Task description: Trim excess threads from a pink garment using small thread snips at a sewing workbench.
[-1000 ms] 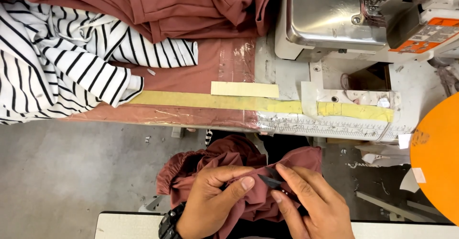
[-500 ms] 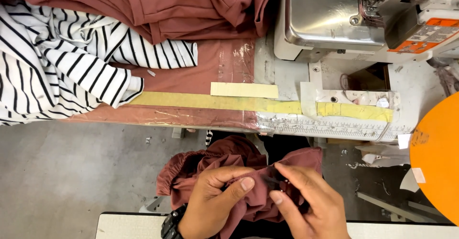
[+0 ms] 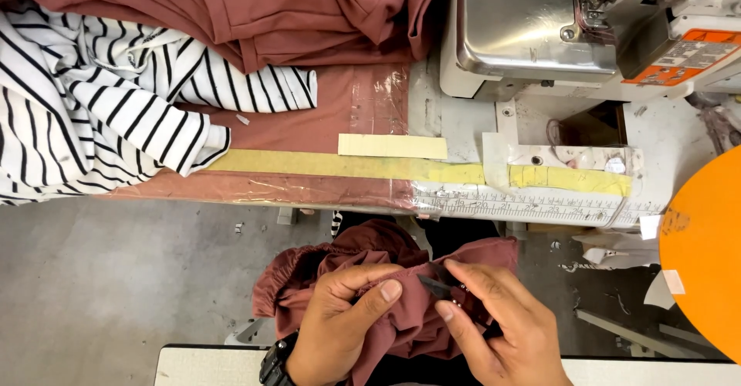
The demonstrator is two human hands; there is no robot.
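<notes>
My left hand (image 3: 347,316) grips a bunched rust-brown garment (image 3: 363,266) in my lap, thumb pressed over a fold. A black watch sits on that wrist. Beside it my right hand (image 3: 498,324) pinches a small dark tool (image 3: 436,286), thin like a thread clipper, against the same cloth. Both hands meet at the garment's edge, below the sewing table's front edge.
A sewing machine (image 3: 540,23) stands at the top right on a white table with a yellow tape strip (image 3: 347,166) and a ruler. Striped black-and-white fabric (image 3: 85,116) and more rust-brown fabric (image 3: 255,8) lie on the left. An orange round surface (image 3: 702,255) sits at right. Grey floor shows below.
My hands have shifted slightly on the garment; the right fingers moved a little along the cloth edge. Everything on the table stays still.
</notes>
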